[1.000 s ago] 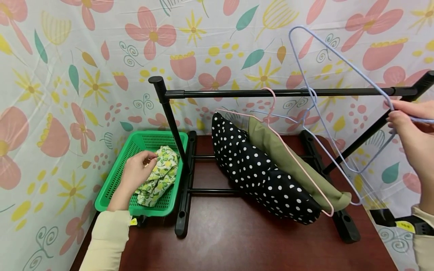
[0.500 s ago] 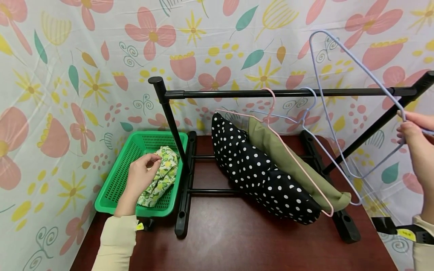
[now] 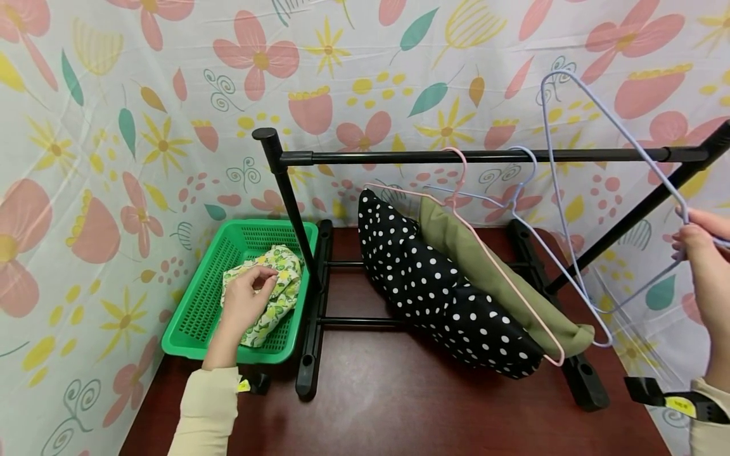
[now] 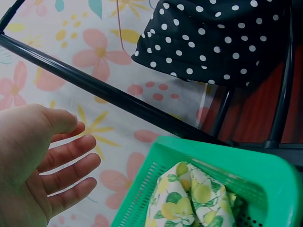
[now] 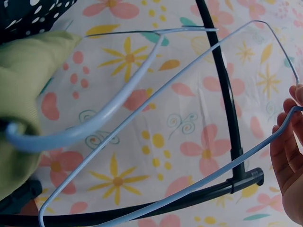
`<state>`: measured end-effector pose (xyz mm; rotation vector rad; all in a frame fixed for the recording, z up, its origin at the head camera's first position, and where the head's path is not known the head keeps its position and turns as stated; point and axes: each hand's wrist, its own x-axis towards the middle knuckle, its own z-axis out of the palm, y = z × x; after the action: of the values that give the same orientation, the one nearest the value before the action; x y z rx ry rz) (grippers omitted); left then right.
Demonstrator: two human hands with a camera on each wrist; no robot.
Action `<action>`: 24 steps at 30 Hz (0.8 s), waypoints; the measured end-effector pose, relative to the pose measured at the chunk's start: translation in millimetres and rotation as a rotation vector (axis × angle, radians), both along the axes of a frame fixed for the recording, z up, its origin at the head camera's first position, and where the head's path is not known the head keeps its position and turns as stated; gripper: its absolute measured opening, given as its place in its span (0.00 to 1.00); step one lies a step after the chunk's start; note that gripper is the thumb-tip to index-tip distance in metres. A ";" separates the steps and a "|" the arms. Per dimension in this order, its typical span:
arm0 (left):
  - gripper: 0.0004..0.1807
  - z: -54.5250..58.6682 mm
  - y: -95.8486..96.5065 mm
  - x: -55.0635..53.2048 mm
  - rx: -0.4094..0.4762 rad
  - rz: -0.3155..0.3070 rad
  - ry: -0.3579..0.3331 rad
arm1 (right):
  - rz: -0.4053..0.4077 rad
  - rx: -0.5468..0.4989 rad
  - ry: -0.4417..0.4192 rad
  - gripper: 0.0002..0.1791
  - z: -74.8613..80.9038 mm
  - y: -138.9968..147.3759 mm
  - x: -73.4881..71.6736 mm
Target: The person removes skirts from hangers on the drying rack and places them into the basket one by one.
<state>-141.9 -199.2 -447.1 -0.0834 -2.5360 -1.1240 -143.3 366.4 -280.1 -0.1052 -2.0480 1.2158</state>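
My right hand [image 3: 710,272] pinches a light blue wire hanger [image 3: 633,139] near its neck, tilted on its side. In the head view its loop overlaps the right part of the rack. My left hand [image 3: 245,304], fingers loosely bent, hovers over the lemon-print cloth [image 3: 288,259]. The left wrist view shows this hand [image 4: 57,161] with nothing between thumb and fingers. That cloth lies bunched in a green plastic basket [image 3: 182,345].
A black clothes rack [image 3: 371,157] stands on the dark red table [image 3: 388,405]. From its rail hang a pink hanger [image 3: 463,171] with black polka-dot cloth [image 3: 439,291] and another light blue hanger [image 3: 533,166] with olive cloth [image 3: 479,253]. A floral curtain [image 3: 188,82] surrounds the table.
My right hand has moved down and slightly right, carrying the hanger with it. My left hand has shifted right over the lemon-print cloth. The hung cloths stay in place.
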 end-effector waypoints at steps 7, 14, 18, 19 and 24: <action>0.06 -9.4 4.5 -0.7 0.013 0.021 -0.006 | 0.029 -0.058 0.036 0.14 -11.7 7.4 1.4; 0.06 -13.1 8.5 0.1 0.031 0.027 -0.009 | 0.057 -0.058 0.058 0.14 -21.4 12.8 3.1; 0.06 -15.3 9.9 0.7 0.045 0.026 0.005 | 0.100 -0.075 0.090 0.13 -29.4 17.4 6.7; 0.06 -16.0 10.0 0.7 0.045 0.029 0.008 | 0.101 -0.074 0.094 0.13 -31.2 18.3 7.6; 0.05 -18.3 11.2 0.4 0.055 0.053 0.017 | 0.037 -0.003 0.068 0.14 -37.3 20.8 11.7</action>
<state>-141.5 -188.0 -465.4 -0.0110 -2.4761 -1.1663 -131.6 387.2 -317.4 -0.0271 -1.9972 1.2292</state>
